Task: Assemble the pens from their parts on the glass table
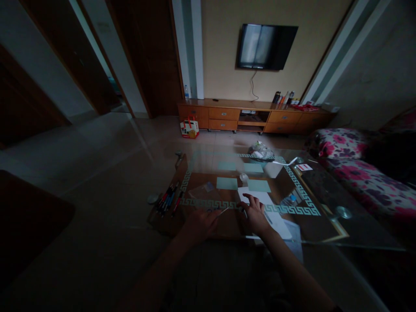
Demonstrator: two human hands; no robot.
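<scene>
Over the near edge of the glass table [221,234], my left hand [202,224] is closed on a thin, pale stick-shaped thing [223,211], whose tip points right. It may be a pen or pencil; the dim light hides its kind. My right hand [255,213] is over a long white sheet [280,226], with index finger and thumb apart and the other fingers bent. I see nothing held in it, though a small dark spot by its thumb is too blurred to name. Left of my hands lies a loose bunch of pens or pencils [167,200].
A clear plastic sleeve [201,190] lies beyond my left hand. Farther back on the table are a crumpled plastic bag [261,151] and a red-and-white card [304,167]. A flowered sofa [367,173] borders the right side. A low wooden cabinet [224,113] stands against the wall.
</scene>
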